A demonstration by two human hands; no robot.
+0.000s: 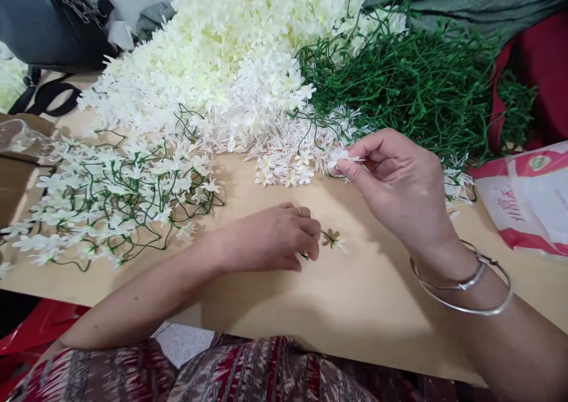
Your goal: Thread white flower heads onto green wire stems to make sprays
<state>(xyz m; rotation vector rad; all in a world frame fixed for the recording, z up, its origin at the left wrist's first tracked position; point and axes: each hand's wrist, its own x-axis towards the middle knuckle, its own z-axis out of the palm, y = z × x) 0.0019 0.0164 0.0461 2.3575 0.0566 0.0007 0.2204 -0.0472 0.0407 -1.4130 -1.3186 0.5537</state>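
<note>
My left hand (284,236) rests low over the table, its fingers curled round a thin green plastic stem (328,236). That stem pokes out to the right and carries a small pale blossom piece (341,245) near its end. Raised to the right, my right hand (390,183) pinches a white artificial flower (339,158) between thumb and forefinger. Behind it spreads a large heap of loose white and cream flower heads (213,70). Green plastic stems (412,88) lie in a tangled pile at the back right.
Flowers joined to green stems (119,195) lie in a loose pile at the left. A red and white plastic packet (528,198) is at the right edge, by a red cloth (548,76). A black bag (48,23) stands back left, near a clear plastic cup (22,137).
</note>
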